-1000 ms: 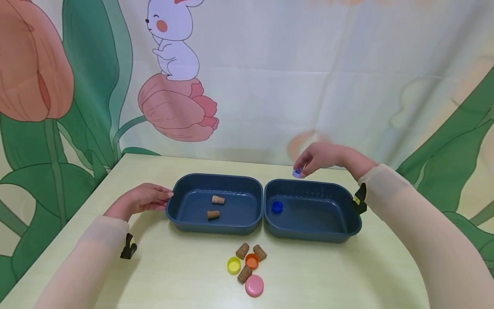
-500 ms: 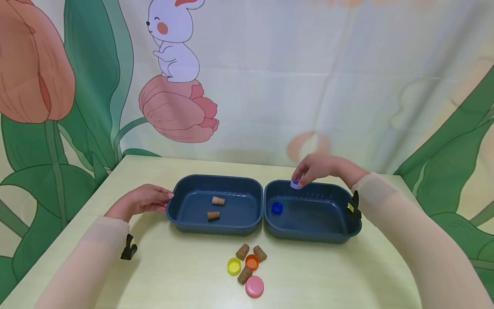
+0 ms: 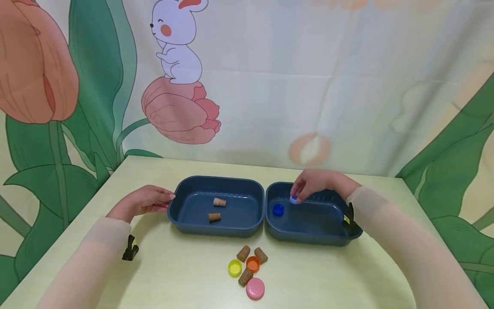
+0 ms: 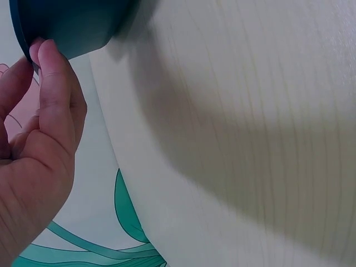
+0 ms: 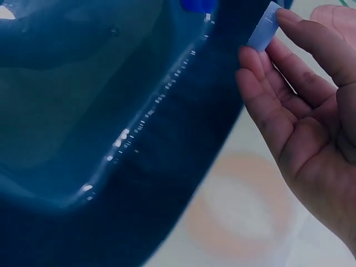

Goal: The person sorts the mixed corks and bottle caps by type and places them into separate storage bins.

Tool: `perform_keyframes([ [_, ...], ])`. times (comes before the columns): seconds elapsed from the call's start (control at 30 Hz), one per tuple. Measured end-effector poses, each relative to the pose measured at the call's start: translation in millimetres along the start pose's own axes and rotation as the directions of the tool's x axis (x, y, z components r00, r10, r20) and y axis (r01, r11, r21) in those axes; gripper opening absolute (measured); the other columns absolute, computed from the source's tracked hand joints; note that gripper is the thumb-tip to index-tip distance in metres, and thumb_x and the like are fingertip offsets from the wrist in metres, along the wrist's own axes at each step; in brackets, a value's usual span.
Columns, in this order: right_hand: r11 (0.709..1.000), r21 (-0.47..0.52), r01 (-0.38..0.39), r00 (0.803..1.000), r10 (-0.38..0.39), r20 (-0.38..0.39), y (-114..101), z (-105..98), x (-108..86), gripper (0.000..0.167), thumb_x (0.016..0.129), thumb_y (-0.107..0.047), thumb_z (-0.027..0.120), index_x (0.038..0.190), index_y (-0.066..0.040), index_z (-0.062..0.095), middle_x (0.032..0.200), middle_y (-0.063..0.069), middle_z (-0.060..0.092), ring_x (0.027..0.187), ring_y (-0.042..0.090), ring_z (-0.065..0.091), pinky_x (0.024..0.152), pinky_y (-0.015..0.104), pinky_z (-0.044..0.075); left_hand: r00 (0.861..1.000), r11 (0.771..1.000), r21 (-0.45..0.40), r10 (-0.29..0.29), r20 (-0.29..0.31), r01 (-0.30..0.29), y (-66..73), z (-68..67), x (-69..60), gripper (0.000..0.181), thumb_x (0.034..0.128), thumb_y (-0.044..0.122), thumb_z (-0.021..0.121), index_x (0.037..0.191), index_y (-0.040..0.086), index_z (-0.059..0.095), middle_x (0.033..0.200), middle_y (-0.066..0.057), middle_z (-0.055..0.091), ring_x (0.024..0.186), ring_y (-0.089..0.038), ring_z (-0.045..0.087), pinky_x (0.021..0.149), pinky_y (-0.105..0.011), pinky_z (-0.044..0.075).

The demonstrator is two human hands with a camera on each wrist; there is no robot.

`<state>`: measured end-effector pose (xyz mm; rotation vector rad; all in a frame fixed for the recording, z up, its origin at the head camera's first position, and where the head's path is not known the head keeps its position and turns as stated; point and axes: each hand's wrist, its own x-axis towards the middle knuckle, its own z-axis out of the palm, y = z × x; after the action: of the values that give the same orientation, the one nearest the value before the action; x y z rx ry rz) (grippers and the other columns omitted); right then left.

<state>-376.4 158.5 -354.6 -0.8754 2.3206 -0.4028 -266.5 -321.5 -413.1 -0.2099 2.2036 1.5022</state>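
In the head view, my right hand (image 3: 314,185) is over the right blue tray (image 3: 308,238). It pinches a pale bluish-white bottle cap (image 3: 295,199) between thumb and fingers, also seen as a light cap (image 5: 263,26) in the right wrist view. A dark blue bottle cap (image 3: 278,210) lies inside that tray, left of the hand. My left hand (image 3: 144,200) holds the left end of the left blue tray (image 3: 216,230); its fingertips (image 4: 49,53) meet the rim in the left wrist view. Two corks, one pale (image 3: 219,201) and one browner cork (image 3: 214,217), lie in the left tray.
In front of the trays lie a yellow cap (image 3: 234,268), an orange cap (image 3: 252,264), a pink cap (image 3: 255,289) and three corks, one a brown cork (image 3: 245,277). The trays stand side by side on the pale table (image 3: 173,274). A printed curtain (image 3: 262,107) hangs behind.
My right hand has come down from above the right tray's far rim into the tray's space, still pinching the pale cap. The left hand stays at the left tray's edge.
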Motion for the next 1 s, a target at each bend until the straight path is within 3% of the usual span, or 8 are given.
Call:
perform_keyframes([
  [0.43, 1.000, -0.009, -0.002, 1.000, 0.002, 0.018, 6, 14, 14.0, 0.034, 0.091, -0.016, 0.075, 0.119, 0.002, 0.070, 0.115, 0.014, 0.075, 0.102, 0.014, 0.069, 0.097, 0.033, 0.058, 1.000, 1.000, 0.000, -0.002, 0.001, 0.002, 1.7, -0.1, 0.2, 0.051, 0.1072, 0.018, 0.053, 0.143, -0.016, 0.043, 0.083, 0.006, 0.071, 0.076, -0.004, 0.069, 0.077, -0.019, 0.062],
  [0.67, 1.000, -0.017, -0.023, 0.999, 0.024, 0.046, 11, 24, 20.8, 0.028, 0.088, -0.017, 0.077, 0.111, -0.001, 0.072, 0.103, 0.008, 0.075, 0.088, 0.009, 0.062, 0.082, 0.023, 0.054, 1.000, 1.000, -0.017, 0.002, 0.001, -0.002, -1.5, 1.1, 0.1, 0.045, 0.1065, 0.018, 0.055, 0.138, -0.015, 0.049, 0.082, 0.007, 0.070, 0.075, -0.004, 0.068, 0.075, -0.019, 0.062],
  [1.0, 0.998, -0.035, -0.057, 0.997, 0.059, 0.058, 11, 33, 29.4, 0.026, 0.089, -0.018, 0.077, 0.109, -0.002, 0.071, 0.099, 0.005, 0.073, 0.081, 0.007, 0.060, 0.076, 0.019, 0.052, 1.000, 1.000, -0.016, 0.000, -0.004, 0.000, -1.3, 0.2, -0.2, 0.046, 0.1062, 0.018, 0.055, 0.138, -0.015, 0.049, 0.082, 0.007, 0.070, 0.076, -0.005, 0.069, 0.076, -0.019, 0.062],
])
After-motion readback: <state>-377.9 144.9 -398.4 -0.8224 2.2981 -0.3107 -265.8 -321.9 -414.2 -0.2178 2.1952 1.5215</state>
